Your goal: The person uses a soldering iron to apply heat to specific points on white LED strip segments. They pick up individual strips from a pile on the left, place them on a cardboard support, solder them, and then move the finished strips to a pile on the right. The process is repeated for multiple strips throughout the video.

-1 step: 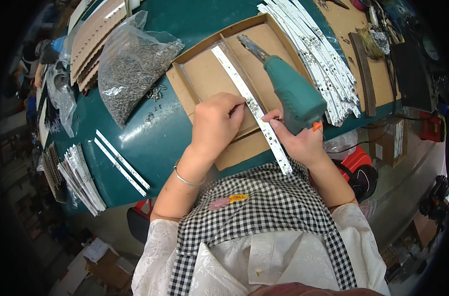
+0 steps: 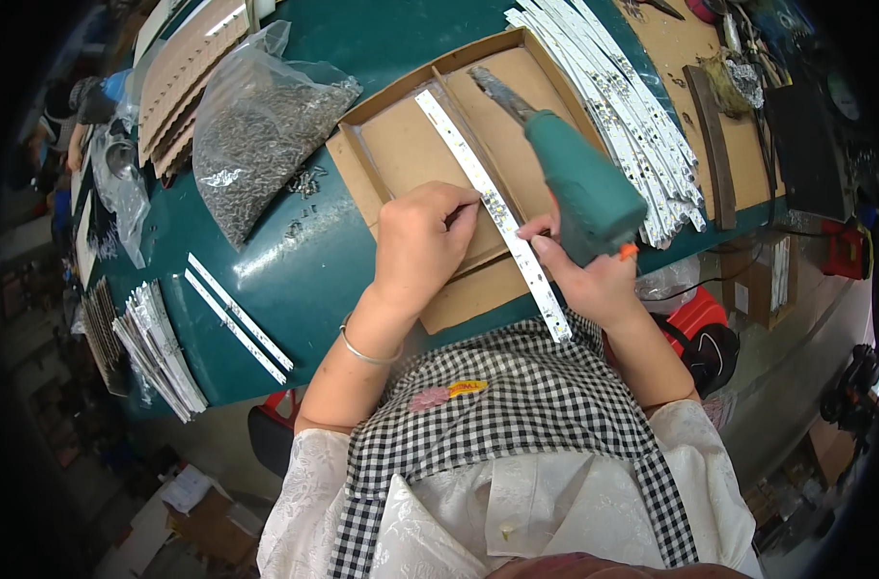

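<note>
A long white LED strip [image 2: 464,154] lies slanted across a shallow cardboard tray [image 2: 401,154], its near end overhanging the table edge. My left hand [image 2: 422,246] rests on the tray with curled fingertips pinching the strip's left edge. My right hand [image 2: 589,280] grips a green electric screwdriver [image 2: 584,183], whose bit points away over the tray. The forefinger of my right hand touches the strip's right edge, opposite my left fingers.
On the green table [image 2: 295,261] a clear bag of dark screws [image 2: 261,125] lies left of the tray, with loose screws beside it. A pile of LED strips [image 2: 613,106] lies to the right. Two single strips [image 2: 237,318], a strip bundle [image 2: 155,352] and stacked cardboard [image 2: 184,68] are at left.
</note>
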`<state>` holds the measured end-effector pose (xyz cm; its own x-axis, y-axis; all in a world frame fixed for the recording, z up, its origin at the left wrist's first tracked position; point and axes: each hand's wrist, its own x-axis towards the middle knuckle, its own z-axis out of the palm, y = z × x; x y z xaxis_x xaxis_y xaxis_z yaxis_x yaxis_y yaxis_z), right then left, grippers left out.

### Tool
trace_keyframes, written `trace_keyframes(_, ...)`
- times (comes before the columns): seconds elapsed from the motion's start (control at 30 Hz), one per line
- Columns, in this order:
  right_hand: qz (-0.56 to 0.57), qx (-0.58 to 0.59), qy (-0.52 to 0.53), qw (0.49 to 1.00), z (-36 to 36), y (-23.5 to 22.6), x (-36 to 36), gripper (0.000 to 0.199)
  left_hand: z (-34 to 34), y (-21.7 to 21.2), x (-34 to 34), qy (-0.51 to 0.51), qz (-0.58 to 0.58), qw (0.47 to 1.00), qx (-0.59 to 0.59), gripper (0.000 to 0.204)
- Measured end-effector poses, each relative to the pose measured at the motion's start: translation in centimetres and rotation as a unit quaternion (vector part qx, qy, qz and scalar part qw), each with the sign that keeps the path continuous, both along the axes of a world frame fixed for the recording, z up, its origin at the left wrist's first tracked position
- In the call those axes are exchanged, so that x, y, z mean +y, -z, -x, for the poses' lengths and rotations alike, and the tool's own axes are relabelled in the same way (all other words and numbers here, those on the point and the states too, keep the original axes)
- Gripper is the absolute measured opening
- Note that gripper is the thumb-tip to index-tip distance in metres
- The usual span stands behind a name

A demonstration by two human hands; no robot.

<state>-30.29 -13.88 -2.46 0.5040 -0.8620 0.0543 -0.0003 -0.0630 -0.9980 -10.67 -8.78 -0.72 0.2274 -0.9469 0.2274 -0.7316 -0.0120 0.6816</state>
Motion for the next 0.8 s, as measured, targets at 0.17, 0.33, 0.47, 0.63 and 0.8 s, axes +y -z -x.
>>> trace_keyframes(0.17, -0.100, -0.088, -0.001, 0.991, 3.5, -3.1, 0.6, 0.044, -0.4, -0.2, 0.2, -0.022, -0.016, 0.999, 0.045, 0.010)
trace_keyframes(0.33, -0.136, -0.163, -0.019, 0.977, 7.3, -4.7, 0.8, 0.060, -0.2, 0.1, 0.1, -0.030, -0.014, 0.998, 0.047, 0.010)
trace_keyframes(0.47, -0.146, -0.090, -0.065, 0.983, 9.4, -4.2, 1.2, 0.058, -0.3, 0.1, 0.1, -0.031, -0.021, 0.999, 0.038, 0.008)
trace_keyframes(0.63, -0.154, -0.069, -0.042, 0.985, 9.3, -3.7, 1.6, 0.056, -0.3, 0.2, 0.0, -0.032, -0.025, 0.998, 0.038, 0.009)
trace_keyframes(0.8, -0.162, -0.033, -0.051, 0.985, 9.1, -3.6, 1.4, 0.050, -0.4, 0.3, 0.1, -0.030, -0.023, 0.998, 0.043, 0.009)
